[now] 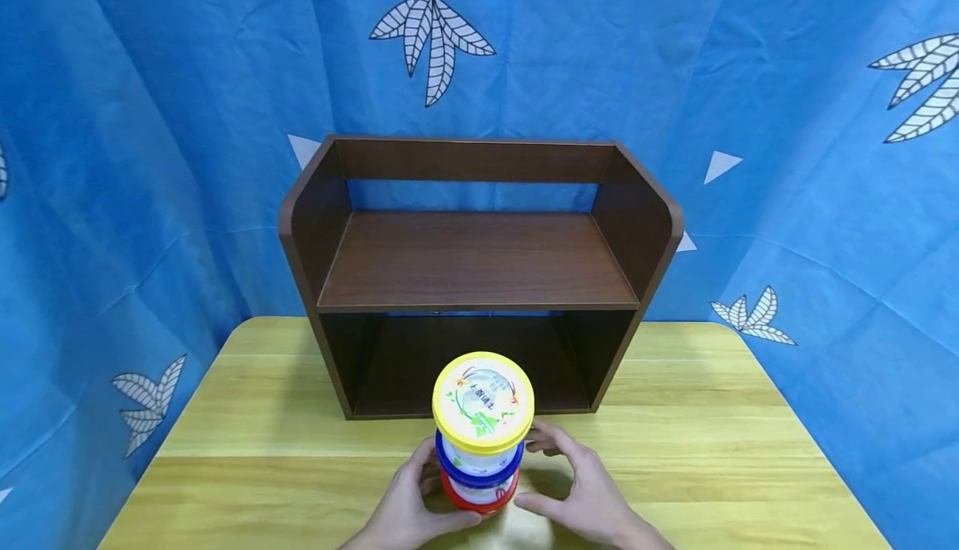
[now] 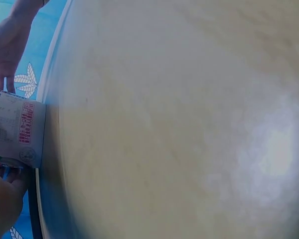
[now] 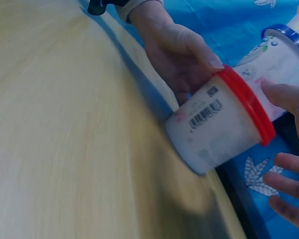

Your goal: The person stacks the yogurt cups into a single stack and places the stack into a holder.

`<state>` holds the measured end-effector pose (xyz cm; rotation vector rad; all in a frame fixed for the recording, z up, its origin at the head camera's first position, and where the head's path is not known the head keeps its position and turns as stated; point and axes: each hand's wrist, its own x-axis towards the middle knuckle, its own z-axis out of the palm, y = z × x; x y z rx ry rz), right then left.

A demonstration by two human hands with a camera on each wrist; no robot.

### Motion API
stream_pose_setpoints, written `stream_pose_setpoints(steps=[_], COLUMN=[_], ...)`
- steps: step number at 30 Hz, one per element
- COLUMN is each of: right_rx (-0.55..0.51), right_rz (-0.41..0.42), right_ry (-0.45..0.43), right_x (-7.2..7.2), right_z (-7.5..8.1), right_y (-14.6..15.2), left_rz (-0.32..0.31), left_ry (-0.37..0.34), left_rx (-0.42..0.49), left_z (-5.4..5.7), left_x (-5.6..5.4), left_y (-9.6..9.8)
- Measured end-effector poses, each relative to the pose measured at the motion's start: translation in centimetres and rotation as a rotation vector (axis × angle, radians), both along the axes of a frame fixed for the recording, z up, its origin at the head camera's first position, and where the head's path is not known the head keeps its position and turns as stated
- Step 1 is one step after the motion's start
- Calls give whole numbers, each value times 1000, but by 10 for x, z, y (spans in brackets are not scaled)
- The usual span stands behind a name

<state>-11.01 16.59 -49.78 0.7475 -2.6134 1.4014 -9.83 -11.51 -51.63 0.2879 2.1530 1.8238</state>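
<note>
Stacked tubs (image 1: 483,404), pale wooden table (image 1: 247,425), dark brown shelf (image 1: 479,259), blue leaf-print cloth (image 1: 165,159)

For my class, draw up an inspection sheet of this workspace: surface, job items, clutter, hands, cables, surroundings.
Surface: light wooden table with visible grain.
Job items: yellow-lidded tub stacked on blue-lidded tub, with red-lidded tub at the bottom.
Clutter: nothing seen.
Left hand: holds the red-lidded tub.
Right hand: spread beside the stacked tubs; whether it touches them is unclear.
Cables: nothing seen.
Surroundings: dark brown two-level shelf behind the tubs; blue patterned curtain beyond.
</note>
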Motion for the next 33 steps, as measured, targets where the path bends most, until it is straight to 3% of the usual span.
stream_pose_setpoints(steps=[9,16,20,27,33], right_rx=[61,90,91,-22,-16], right_rz=[-71,-145,-172,-156,-189], right_ry=[259,361,461,676,815], right_x=[4,1,-6,-24,-39], right_z=[22,45,60,89,115], right_y=[25,41,51,64,72], left_rz=[5,8,4,2,-8], left_ry=[-11,-37,-44,-73,-73], left_rx=[-10,-20,-21,-30,-21], left_z=[1,1,0,1,3], left_x=[-1,-1,-2,-3,-3], left_y=[0,0,-1,0,0])
